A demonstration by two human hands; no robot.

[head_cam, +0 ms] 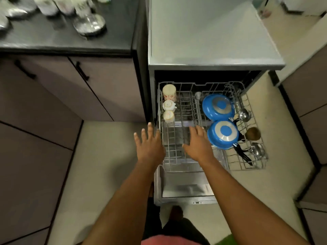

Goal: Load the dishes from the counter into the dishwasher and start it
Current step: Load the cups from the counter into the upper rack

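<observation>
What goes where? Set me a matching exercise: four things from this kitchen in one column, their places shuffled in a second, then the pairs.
Things:
1. blue pans
2. pale cups
3. steel ladles
4. shiny round dish

Places:
A. on the black counter
B. along the left edge of the dishwasher rack
C. along the rack's right edge
D. upside down in the rack, between cups and ladles

Pairs: 1-D, 2-B, 3-C, 4-A
</observation>
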